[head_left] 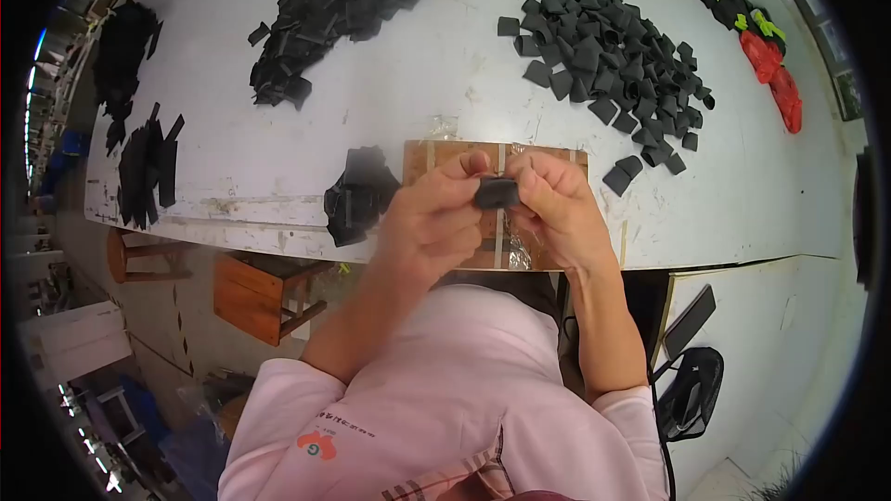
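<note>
Both hands meet over the table's near edge, pinching one small black piece (497,192) between their fingertips. My left hand (429,223) grips its left end and my right hand (554,209) grips its right end. Under the hands lies a brown board (436,156) with tape strips across it. A small heap of black strips (357,195) sits just left of my left hand. A wide pile of black loop pieces (608,56) lies beyond my right hand.
The white table (408,93) also carries a black strip pile (334,9) at the back, more black stacks (147,167) at the left end, and red and yellow-green items (768,56) at the far right. Wooden stools (255,292) stand below; a black bag (691,390) lies lower right.
</note>
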Available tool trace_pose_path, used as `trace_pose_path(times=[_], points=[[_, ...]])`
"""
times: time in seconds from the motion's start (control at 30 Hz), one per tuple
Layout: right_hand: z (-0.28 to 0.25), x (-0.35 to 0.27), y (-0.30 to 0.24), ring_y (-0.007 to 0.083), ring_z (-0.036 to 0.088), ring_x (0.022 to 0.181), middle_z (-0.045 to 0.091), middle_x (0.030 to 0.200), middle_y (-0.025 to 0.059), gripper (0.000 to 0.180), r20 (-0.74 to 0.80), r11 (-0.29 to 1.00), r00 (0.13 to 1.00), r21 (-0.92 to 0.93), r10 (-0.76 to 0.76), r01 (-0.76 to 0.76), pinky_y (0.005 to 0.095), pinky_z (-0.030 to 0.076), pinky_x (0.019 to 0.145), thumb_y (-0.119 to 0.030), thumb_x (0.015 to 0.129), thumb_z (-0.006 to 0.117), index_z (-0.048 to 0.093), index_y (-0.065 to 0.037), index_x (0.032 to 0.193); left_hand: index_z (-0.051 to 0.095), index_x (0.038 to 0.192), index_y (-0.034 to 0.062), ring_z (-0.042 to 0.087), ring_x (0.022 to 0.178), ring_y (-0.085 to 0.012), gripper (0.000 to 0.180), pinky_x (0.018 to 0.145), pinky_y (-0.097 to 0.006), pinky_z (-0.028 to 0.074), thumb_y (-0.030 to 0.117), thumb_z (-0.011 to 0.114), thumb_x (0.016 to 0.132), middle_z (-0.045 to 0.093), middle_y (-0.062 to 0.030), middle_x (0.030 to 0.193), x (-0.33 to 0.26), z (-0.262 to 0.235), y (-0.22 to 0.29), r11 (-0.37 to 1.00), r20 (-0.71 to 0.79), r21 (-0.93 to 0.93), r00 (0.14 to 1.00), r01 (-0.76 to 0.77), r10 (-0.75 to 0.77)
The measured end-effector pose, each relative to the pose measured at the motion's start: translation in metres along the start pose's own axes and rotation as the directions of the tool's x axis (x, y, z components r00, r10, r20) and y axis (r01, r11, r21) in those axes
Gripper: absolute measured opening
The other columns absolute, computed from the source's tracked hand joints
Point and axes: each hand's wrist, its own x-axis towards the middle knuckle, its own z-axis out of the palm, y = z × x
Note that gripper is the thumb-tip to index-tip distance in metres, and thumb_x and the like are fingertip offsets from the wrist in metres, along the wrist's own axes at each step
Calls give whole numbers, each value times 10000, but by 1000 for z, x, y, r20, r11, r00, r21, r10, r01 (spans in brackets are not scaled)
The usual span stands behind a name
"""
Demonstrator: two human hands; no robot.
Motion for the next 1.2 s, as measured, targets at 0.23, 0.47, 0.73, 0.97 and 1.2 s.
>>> trace_pose_path(times=[0.23, 0.47, 0.73, 0.97, 1.2], points=[[6, -2, 5, 21, 342, 494, 430, 595, -60, 241, -72, 995, 993, -35, -92, 89, 167, 278, 435, -254, 839, 533, 509, -61, 697, 515, 917, -10, 400, 444, -13, 160, 394, -145, 291, -55, 492, 764, 550, -40, 790, 0, 41, -22, 322, -128, 945, 847, -53, 516], [11, -5, 4, 26, 357, 495, 439, 588, -47, 250, -134, 994, 986, -62, -99, 91, 164, 287, 435, -262, 834, 539, 521, -55, 696, 520, 860, 6, 438, 499, -30, 141, 397, -168, 320, -83, 481, 757, 547, -55, 798, 5, 30, -33, -33, 68, 997, 688, -64, 723], [-1, 6, 4, 22, 329, 488, 425, 578, -57, 233, 3, 998, 999, 31, -47, 47, 163, 261, 435, -262, 828, 548, 521, -79, 686, 474, 918, 16, 289, 335, -22, 166, 298, -161, 226, -54, 374, 806, 566, -124, 755, 6, 2, -2, 991, 59, -122, 997, 62, -55], [1, 6, -5, 61, 411, 555, 455, 615, -18, 224, -89, 943, 980, -298, -180, 146, 190, 332, 486, -231, 817, 557, 537, -26, 731, 489, 1014, 3, 514, 632, -63, 242, 561, -168, 401, -9, 508, 774, 565, -72, 833, 8, 19, -14, 283, 6, 937, 819, -205, 573], [16, -17, -4, 183, 516, 648, 527, 773, 85, 388, 64, 401, 693, -776, -718, 487, 273, 424, 538, -265, 641, 698, 529, -16, 887, 550, 937, -15, 530, 744, -143, 184, 690, -230, 417, 17, 574, 758, 573, -88, 825, 18, 35, -5, -431, 566, 807, 739, -404, 366]])
